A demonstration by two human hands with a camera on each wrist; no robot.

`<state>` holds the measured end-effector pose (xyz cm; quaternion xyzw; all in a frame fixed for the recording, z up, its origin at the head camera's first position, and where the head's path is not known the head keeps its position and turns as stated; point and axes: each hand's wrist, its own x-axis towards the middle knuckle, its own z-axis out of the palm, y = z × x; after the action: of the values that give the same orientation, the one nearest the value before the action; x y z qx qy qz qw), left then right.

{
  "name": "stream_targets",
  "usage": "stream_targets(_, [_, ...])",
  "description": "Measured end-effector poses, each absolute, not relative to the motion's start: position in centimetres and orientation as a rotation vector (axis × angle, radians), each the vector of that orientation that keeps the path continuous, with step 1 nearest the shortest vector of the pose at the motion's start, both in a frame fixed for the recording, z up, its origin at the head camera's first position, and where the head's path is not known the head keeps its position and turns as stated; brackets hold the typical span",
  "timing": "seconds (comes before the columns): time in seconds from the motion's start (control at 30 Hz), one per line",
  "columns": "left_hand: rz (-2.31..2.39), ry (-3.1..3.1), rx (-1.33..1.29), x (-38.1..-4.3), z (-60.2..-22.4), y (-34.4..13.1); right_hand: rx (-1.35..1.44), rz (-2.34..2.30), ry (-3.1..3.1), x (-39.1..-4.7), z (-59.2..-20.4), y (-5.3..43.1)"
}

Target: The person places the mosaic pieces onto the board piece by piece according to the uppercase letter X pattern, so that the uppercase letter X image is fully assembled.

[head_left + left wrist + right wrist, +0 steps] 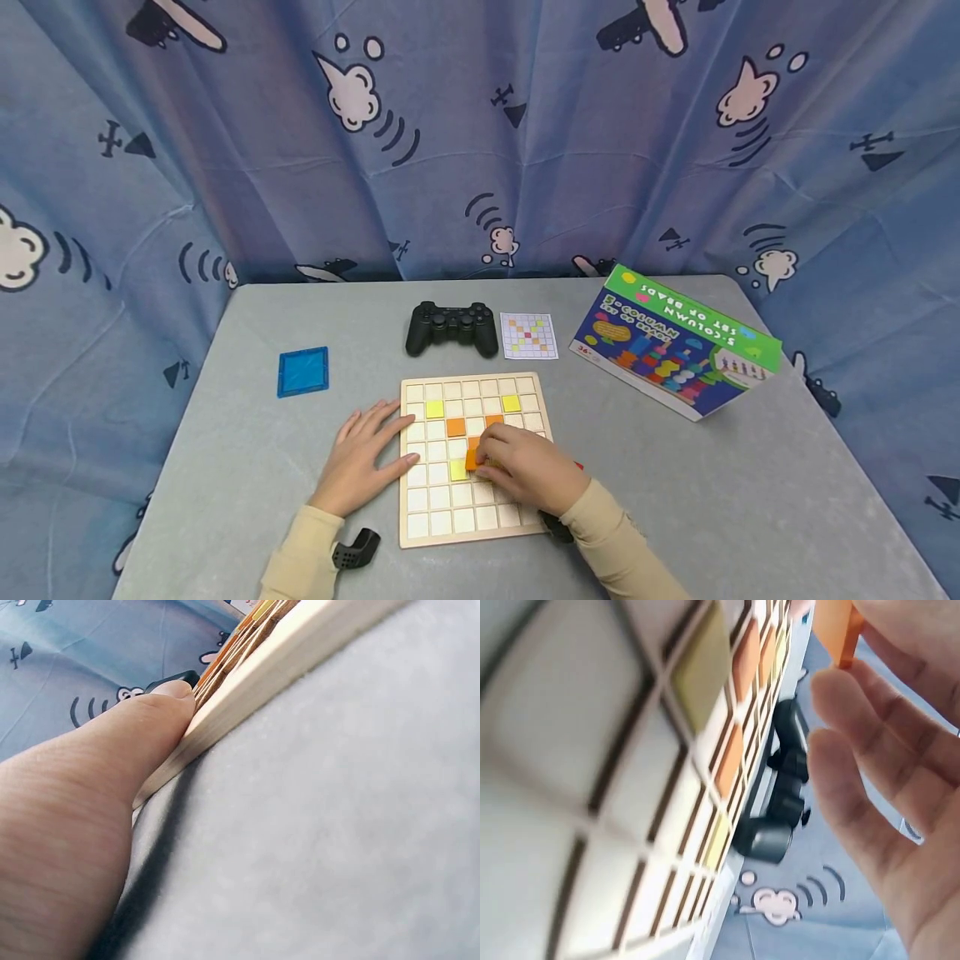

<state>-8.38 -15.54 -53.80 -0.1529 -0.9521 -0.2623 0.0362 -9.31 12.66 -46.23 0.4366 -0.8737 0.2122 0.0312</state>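
Note:
A wooden grid board lies on the grey table, with yellow and orange square tiles in some of its cells. My right hand is over the board's right middle and pinches an orange tile between thumb and fingertips. Under that hand, part of the grid is hidden. One yellow tile sits in a cell just left of the fingers. My left hand lies at the board's left side, fingers spread and fairly straight, with the thumb and fingertips touching the left edge.
Behind the board are a black game controller and a small printed pattern card. A blue square tray lies at the left. The colourful box stands at the back right. Something red peeks out beside the right wrist.

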Motion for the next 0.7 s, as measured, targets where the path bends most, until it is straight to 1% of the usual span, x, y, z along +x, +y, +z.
stream_targets(0.37, [-0.817,-2.925,-0.476,-8.4,-53.8,-15.7,1.475,0.672,-2.693,-8.0,-46.9,10.3])
stream_targets(0.7, [-0.823,-2.937,-0.473,-8.4,-53.7,-15.6,1.529,0.610,-2.698,-7.4,-47.6,9.2])
